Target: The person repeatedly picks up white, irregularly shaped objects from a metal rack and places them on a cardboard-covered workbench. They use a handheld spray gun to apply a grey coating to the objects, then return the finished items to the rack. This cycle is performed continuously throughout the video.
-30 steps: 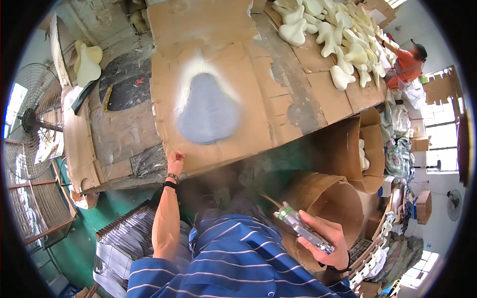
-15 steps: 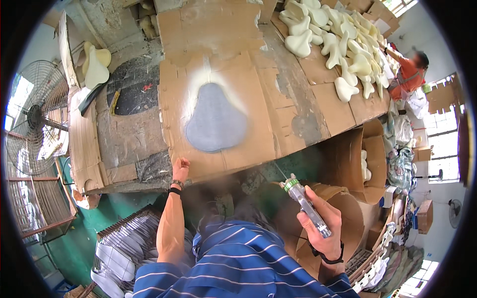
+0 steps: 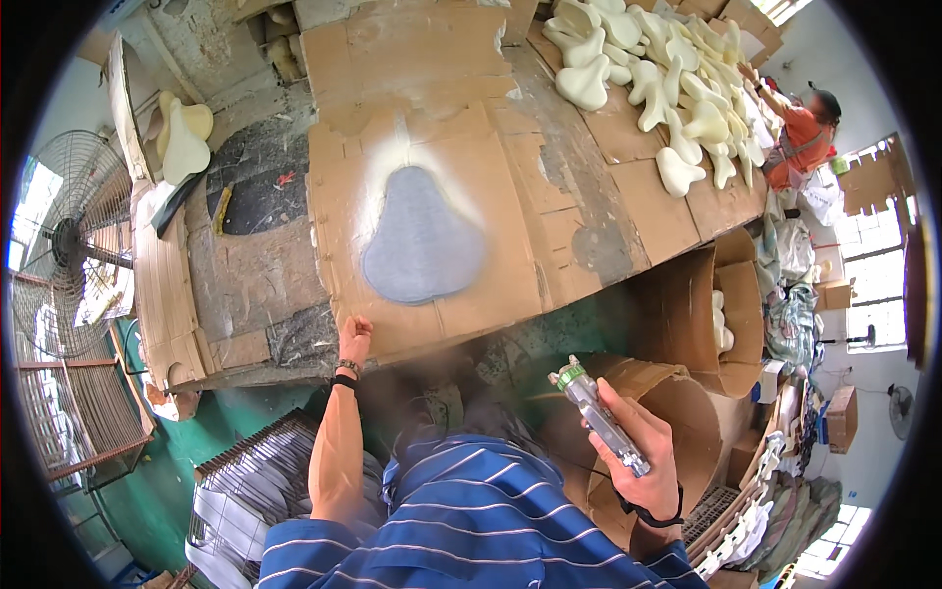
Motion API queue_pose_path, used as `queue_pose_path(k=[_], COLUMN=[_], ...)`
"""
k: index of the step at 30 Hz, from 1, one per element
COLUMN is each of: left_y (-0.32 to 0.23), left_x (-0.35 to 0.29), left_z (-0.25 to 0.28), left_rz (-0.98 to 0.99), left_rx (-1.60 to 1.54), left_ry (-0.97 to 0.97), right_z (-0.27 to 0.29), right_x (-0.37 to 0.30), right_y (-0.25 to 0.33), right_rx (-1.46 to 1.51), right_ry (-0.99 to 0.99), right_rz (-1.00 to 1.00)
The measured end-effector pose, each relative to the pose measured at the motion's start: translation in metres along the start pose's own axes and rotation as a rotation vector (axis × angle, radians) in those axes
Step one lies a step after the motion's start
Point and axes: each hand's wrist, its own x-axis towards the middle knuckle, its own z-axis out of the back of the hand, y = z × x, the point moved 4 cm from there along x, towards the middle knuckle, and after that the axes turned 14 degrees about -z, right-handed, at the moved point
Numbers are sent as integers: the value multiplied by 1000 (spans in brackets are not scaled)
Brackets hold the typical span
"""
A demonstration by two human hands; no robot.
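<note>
And here we are at the bench, with the grey pear-shaped piece (image 3: 422, 240) lying flat on the cardboard sheet (image 3: 392, 324), narrow end away from us; a pale, powdery halo rings its upper edges and sides, so we judge that a spray coat is the step in hand; whether the coat is complete, we can't tell from here.

Now to our right hand (image 3: 643, 447), and it's a firm one, fingers and palm wrapped around the spray gun (image 3: 603, 422); the green-ringed nozzle end tips up and leftward, out over the floor in front of the bench, well apart from the piece; whether a finger presses the trigger is hidden from us.

Over to our left hand (image 3: 355, 339), at the front edge of the bench, near the wide end of the piece yet apart from it; the fingers look loosely curled, and we see nothing held; how far open it is, or whether it touches the cardboard, we cannot tell.

As for the next move, our reading is this: if the coat needs more, it calls for the nozzle over the piece and an even sweep; if it is done, it calls for a light left-hand grip at the rim, smearing nothing.
</note>
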Motion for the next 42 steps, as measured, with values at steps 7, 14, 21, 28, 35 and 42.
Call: queue_pose_path(k=[7,14,21,28,35,42], left_y=[5,-5,-14,-11,-4,-8], left_x=[-1,-2,-2,-1,-1,-3], left_z=[0,-3,-5,-4,-1,-2], left_rz=[-7,15,18,26,24,25], left_rx=[55,45,39,23,41,109], left_ry=[-4,3,-1,9,11,-22], right_z=[0,4,7,19,23,2], right_x=[0,-11,-9,-17,-25,-20], right_y=[4,-2,-1,-8,-30,-10], right_rx=[44,-64,-45,1,-17,29], right_ry=[-86,66,18,-78,-120,-55], right_rz=[29,3,39,-1,-207,-48])
